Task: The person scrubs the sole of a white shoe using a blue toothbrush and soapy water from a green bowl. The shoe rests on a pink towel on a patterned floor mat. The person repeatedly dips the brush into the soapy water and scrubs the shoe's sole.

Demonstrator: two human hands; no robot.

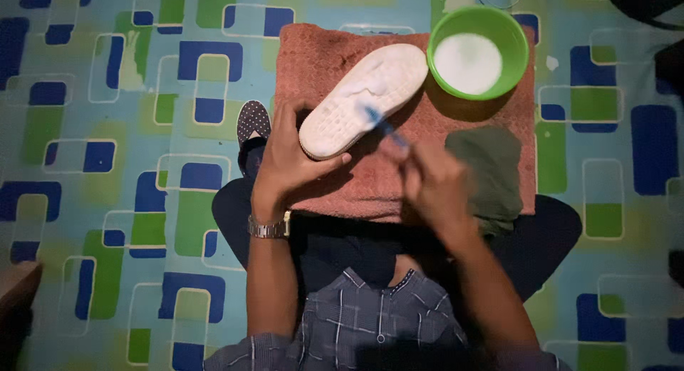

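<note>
Left hand (pixel 285 157): closed around the heel end of a white shoe (pixel 363 99), fingers curled behind it and the thumb pressed along its near edge; a metal wristwatch (pixel 268 227) sat on that wrist. Shoe: held sole-up and tilted, heel toward the person, toe pointing up and right to end just beside the bowl; the pale sole showed a wet, soapy patch near its middle. Right hand (pixel 427 178): blurred, fingers bunched shut on the handle of a blue toothbrush (pixel 385 125), whose head end met the sole at about mid-length; how the individual fingers lay on the handle could not be told through the blur. Towel (pixel 328 54): reddish-brown, spread flat over the person's crossed legs and the floor covering, lying under the shoe, the bowl and both hands. Bowl (pixel 477 52): round, bright green, standing upright on the towel's far right corner and holding a white, cloudy liquid. Cloth (pixel 491 171): dark olive-green, crumpled, lying on the towel's right side below the bowl and just beside the right hand. Second shoe (pixel 253 121): dark with small pale dots, only its toe part visible, poking out from under the towel's left edge next to the left hand. Floor mat (pixel 107 164): patterned in blue, green and turquoise rounded rectangles, covering the whole surround. Clothing: dark trousers and a grey checked shirt (pixel 370 314) at the bottom of the view.
</note>
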